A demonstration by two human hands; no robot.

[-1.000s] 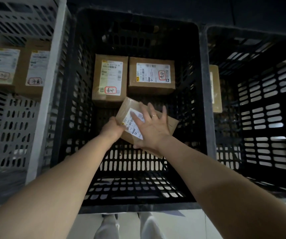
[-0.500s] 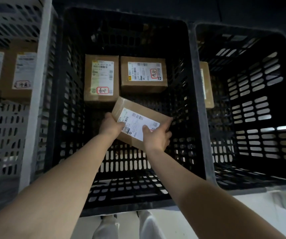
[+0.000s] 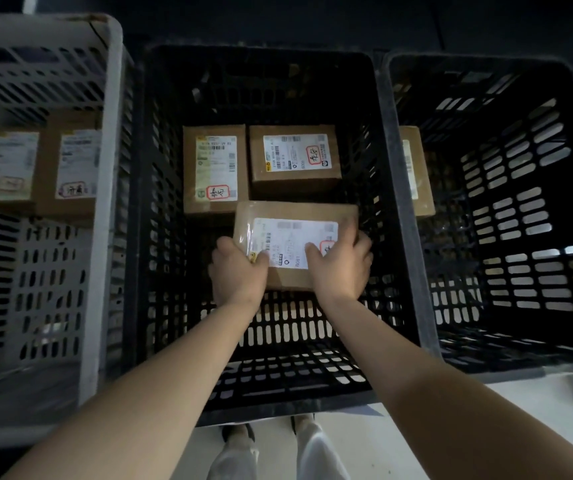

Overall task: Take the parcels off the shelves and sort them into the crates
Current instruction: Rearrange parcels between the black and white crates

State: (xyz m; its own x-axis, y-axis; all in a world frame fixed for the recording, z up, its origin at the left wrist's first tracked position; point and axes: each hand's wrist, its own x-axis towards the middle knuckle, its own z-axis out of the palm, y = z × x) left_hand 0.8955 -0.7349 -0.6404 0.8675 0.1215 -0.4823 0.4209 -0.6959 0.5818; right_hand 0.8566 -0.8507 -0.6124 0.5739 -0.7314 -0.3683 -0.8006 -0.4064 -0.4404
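A brown cardboard parcel with a white label lies level, low inside the middle black crate. My left hand grips its near left corner and my right hand grips its near right side. Behind it, on the crate floor, rest two more labelled parcels: one at the left and one at the right. The held parcel overlaps their near edges in view. Whether it touches the floor I cannot tell.
A grey crate at the left holds two labelled parcels. The black crate at the right has one parcel against its left wall. White floor and my feet show below the crates.
The parcel was tilted and skewed; it now lies square and level, lower and further into the middle crate. My right hand slid from the label's top to the parcel's right side.
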